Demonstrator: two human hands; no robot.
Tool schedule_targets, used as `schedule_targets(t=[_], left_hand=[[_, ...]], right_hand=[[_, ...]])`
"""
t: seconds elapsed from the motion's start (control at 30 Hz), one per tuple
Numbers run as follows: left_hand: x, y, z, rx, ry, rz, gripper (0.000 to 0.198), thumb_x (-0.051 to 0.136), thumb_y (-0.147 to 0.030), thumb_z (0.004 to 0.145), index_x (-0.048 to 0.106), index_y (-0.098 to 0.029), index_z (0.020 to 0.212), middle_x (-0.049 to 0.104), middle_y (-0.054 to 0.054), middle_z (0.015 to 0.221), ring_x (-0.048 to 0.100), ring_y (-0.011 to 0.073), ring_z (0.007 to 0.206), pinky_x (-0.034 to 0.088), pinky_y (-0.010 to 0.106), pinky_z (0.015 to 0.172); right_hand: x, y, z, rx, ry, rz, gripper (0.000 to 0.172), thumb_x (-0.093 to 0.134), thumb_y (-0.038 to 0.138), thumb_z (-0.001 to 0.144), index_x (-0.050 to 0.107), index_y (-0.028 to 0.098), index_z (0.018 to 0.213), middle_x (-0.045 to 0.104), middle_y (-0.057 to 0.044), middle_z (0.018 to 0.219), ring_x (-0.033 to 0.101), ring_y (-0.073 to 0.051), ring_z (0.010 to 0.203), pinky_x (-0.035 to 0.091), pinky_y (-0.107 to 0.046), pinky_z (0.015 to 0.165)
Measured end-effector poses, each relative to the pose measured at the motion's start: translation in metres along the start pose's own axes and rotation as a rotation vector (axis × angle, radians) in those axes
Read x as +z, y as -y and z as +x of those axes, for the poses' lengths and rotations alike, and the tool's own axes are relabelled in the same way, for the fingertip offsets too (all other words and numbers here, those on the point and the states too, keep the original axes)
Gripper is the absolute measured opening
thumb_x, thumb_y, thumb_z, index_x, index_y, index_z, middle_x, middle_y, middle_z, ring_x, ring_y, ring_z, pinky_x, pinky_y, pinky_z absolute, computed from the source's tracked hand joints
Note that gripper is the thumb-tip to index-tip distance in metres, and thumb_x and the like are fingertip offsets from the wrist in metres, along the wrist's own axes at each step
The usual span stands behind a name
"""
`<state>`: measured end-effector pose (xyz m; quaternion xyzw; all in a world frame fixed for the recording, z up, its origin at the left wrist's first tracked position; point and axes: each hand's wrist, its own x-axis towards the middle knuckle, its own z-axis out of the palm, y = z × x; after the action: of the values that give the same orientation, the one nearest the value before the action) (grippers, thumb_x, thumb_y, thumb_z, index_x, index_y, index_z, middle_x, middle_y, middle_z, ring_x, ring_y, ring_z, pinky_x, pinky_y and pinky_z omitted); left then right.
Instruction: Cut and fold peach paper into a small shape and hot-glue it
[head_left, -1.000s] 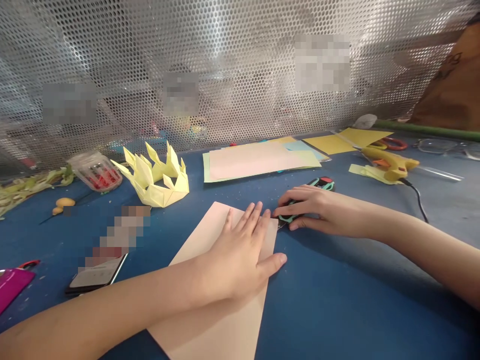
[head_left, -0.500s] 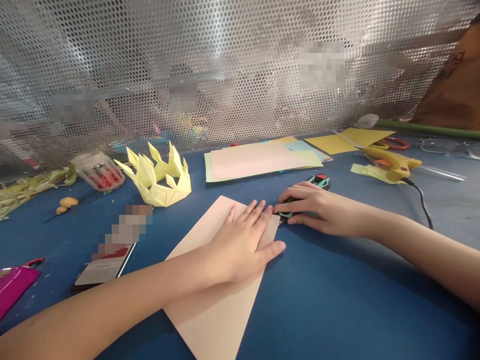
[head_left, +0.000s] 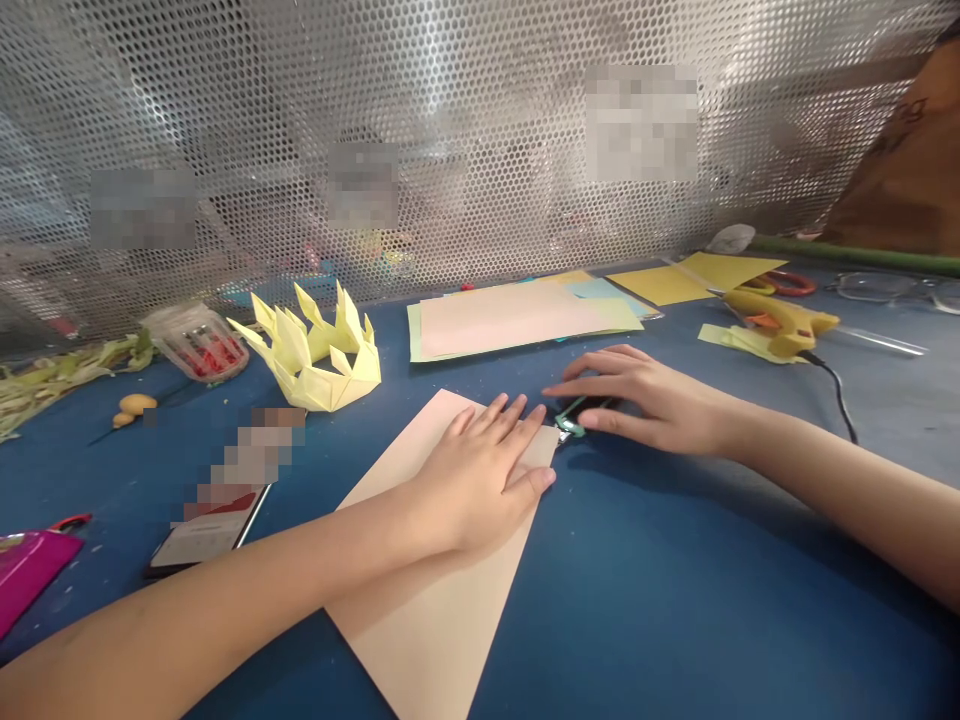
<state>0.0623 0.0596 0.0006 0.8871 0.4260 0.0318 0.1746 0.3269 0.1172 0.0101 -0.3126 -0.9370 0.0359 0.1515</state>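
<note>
Pale pink paper [head_left: 416,630] lies well short of the table's [head_left: 660,590] far edge. Left hand [head_left: 472,490] spread flat on it; right hand [head_left: 637,398] arched over teal-and-black tool [head_left: 571,426], grip unclear. Likely a steadying step; next calls for keeping the sheet still.

Place: craft workspace, apparently | glue gun [head_left: 796,325] | paper crown [head_left: 326,390] | perforated metal screen [head_left: 487,130]

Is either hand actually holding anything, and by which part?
The left hand grips nothing; it lies flat on the paper's far part. The right hand is over the tool; whether it grips cannot be told.
</note>
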Motion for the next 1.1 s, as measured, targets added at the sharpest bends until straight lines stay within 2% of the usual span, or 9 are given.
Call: schedule_targets(t=[0.1,0.3,0.4,0.6,0.77,1.1], left_hand=[[0.001,0.0,0.0,0.007,-0.005,0.001,0.07,0.021,-0.059,0.108,0.015,-0.02,0.166,0.01,0.003,0.173,0.003,0.024,0.161,0.007,0.054,0.129],[0.001,0.0,-0.001,0.03,-0.012,0.012,0.063,0.022,-0.056,0.109,0.016,-0.028,0.166,0.01,0.005,0.174,0.005,0.0252,0.161,0.007,0.056,0.129],[0.001,0.001,-0.002,0.038,-0.003,0.016,0.062,0.02,-0.056,0.109,0.017,-0.031,0.166,0.009,0.005,0.174,0.004,0.0262,0.161,0.008,0.058,0.128],[0.001,0.001,-0.003,0.042,0.0,0.019,0.06,0.014,-0.052,0.11,0.019,-0.029,0.166,0.009,0.004,0.174,0.004,0.0268,0.161,0.008,0.058,0.128],[0.001,-0.001,-0.003,0.052,0.006,0.027,0.058,0.016,-0.046,0.11,0.02,-0.028,0.165,0.01,0.004,0.174,0.004,0.0261,0.161,0.008,0.059,0.128],[0.005,0.001,-0.001,0.068,0.001,0.041,0.06,0.015,-0.047,0.11,0.015,-0.027,0.166,0.009,0.004,0.174,0.004,0.026,0.161,0.008,0.06,0.127]], right_hand=[[0.002,-0.008,-0.001,0.076,-0.019,-0.041,0.055,0.041,0.064,0.102,0.07,0.023,0.126,0.071,-0.012,0.114,0.065,-0.033,0.108,0.042,-0.051,0.098],[0.008,-0.009,0.002,0.108,-0.002,-0.123,0.057,0.028,0.068,0.102,0.062,0.023,0.099,0.07,-0.01,0.096,0.064,-0.029,0.088,0.045,-0.043,0.081],[0.01,-0.006,0.003,0.097,0.008,-0.167,0.057,0.023,0.067,0.104,0.058,0.024,0.091,0.067,-0.008,0.086,0.062,-0.026,0.079,0.043,-0.038,0.075],[0.005,-0.001,0.004,0.078,0.022,-0.257,0.052,0.021,0.055,0.108,0.051,0.024,0.078,0.063,-0.004,0.073,0.057,-0.021,0.062,0.038,-0.034,0.068],[0.0,0.0,0.006,0.037,0.034,-0.293,0.048,0.025,0.046,0.108,0.051,0.024,0.074,0.062,-0.003,0.066,0.054,-0.02,0.059,0.037,-0.034,0.068],[0.0,-0.003,0.007,-0.014,0.025,-0.303,0.044,0.025,0.036,0.107,0.05,0.024,0.073,0.064,-0.004,0.069,0.055,-0.02,0.062,0.039,-0.034,0.071]])
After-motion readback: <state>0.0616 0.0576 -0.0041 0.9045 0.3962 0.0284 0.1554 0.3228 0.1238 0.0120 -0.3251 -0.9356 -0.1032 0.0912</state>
